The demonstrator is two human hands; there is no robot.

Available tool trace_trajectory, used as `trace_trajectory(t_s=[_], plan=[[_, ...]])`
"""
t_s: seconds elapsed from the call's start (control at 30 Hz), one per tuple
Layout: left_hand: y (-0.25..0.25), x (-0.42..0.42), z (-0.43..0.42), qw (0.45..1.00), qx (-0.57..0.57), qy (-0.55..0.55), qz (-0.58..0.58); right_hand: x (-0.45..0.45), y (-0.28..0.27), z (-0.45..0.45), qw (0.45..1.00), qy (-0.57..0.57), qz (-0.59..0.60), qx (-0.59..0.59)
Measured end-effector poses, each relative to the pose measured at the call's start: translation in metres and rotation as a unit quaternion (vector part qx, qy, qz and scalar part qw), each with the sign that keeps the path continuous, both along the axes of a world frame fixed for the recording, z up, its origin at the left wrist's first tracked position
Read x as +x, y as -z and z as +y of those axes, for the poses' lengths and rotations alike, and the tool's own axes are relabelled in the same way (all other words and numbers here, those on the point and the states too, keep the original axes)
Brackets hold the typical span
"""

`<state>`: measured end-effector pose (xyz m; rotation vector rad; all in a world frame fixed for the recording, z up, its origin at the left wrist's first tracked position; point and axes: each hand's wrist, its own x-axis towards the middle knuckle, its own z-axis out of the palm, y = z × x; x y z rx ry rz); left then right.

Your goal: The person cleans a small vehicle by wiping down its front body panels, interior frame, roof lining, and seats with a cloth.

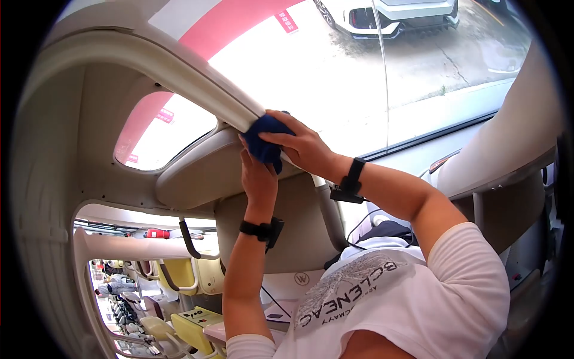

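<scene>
On beige window frame (221,99), right hand (309,148) clamps blue cloth (258,148); left hand (259,180) touches cloth's lower side, can't tell if its fingers are closed.

Rail (206,96) divides left window (170,133) from right window (305,75). Car (394,13) outside, beyond right window. Opening (79,214) below left window; handle (188,239) at opening's upper right.

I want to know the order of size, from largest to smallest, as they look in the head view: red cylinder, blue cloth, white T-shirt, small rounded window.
1. white T-shirt
2. small rounded window
3. blue cloth
4. red cylinder
</scene>
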<state>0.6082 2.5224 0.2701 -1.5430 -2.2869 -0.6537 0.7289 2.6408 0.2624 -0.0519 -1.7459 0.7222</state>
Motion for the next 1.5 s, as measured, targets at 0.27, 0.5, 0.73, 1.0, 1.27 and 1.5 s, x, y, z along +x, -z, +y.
trace_trajectory(t_s=[0.27, 0.5, 0.73, 1.0, 1.27, 1.5], plan=[[0.031, 0.018, -0.013, 1.000, -0.028, 0.002, -0.010, 0.012, 0.041, -0.007, 0.996, -0.036, -0.055, -0.067], [-0.076, 0.004, 0.010, 0.983, 0.165, 0.060, -0.050, -0.020, -0.098, 0.019, 0.995, -0.028, 0.090, 0.024], [-0.129, 0.013, 0.029, 0.975, 0.202, 0.066, -0.061, -0.025, -0.150, 0.028, 0.989, -0.086, 0.122, -0.004], [-0.019, -0.015, 0.011, 0.994, -0.104, -0.021, 0.025, -0.017, -0.039, 0.028, 0.986, -0.148, 0.077, -0.023], [0.053, 0.018, 0.006, 0.998, -0.004, 0.042, -0.052, -0.004, 0.058, 0.012, 0.994, -0.098, 0.007, -0.056], [0.083, 0.038, 0.006, 0.962, -0.039, -0.018, -0.271, 0.003, 0.100, 0.007, 0.991, -0.106, -0.031, -0.078]])
